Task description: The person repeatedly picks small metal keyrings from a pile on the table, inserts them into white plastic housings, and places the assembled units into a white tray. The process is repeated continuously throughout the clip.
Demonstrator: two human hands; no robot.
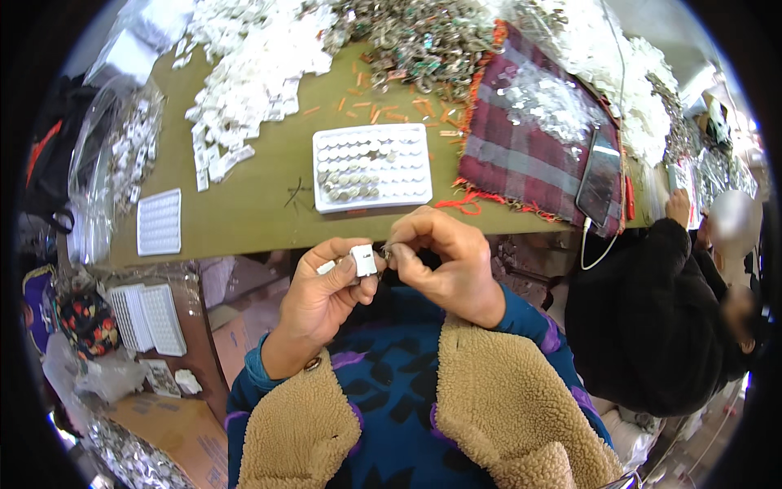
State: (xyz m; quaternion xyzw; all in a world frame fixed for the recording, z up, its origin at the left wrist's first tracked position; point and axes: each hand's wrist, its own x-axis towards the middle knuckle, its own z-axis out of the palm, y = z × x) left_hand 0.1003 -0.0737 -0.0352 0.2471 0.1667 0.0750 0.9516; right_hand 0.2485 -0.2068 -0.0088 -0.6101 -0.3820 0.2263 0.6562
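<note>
My left hand (319,295) pinches a small white plastic piece (364,260) with a dark mark on its face, just beyond the table's near edge. Another bit of white shows between its fingers. Close beside it, my right hand (458,265) has thumb and forefinger closed on a tiny metallic-looking part (386,253), too small to name. Whether this part touches the white piece I cannot tell. In front of both hands lies a white tray (373,204) with rows of round pockets, several holding silvery round parts.
White plastic pieces (244,90) and metal parts (423,41) are heaped at the back. Orange strips (375,112) lie scattered. A plaid cloth (497,147) holds clear bits and a phone (599,179) on a cable. A smaller tray (160,224) sits left. A person in black (652,318) works at right.
</note>
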